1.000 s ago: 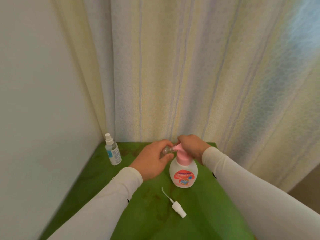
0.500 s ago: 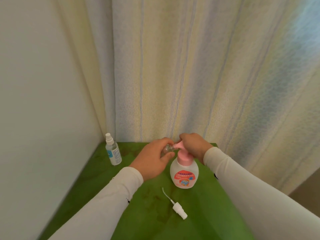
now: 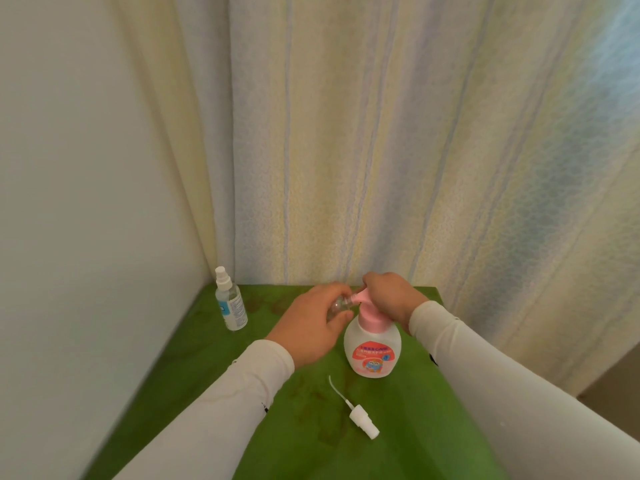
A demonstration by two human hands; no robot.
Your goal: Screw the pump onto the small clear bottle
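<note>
A green table (image 3: 207,372) is set into a corner, bounded by a pale wall (image 3: 86,202) on the left and a striped curtain (image 3: 381,150) behind. A clear spray bottle (image 3: 231,303) is stood upright near the wall. A detached white spray nozzle (image 3: 362,419) is laid on the table, its thin tube curved away.

Soft daylight glows through the curtain (image 3: 381,150); edges bend, perhaps slightly blurred.

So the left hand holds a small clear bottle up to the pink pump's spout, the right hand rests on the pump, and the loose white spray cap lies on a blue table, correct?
Not quite: the table is green, not blue, as the head view shows. The rest holds: the left hand holds the small clear bottle at the pink pump, the right hand rests on the pump, and the loose white spray cap lies on the table.
</note>
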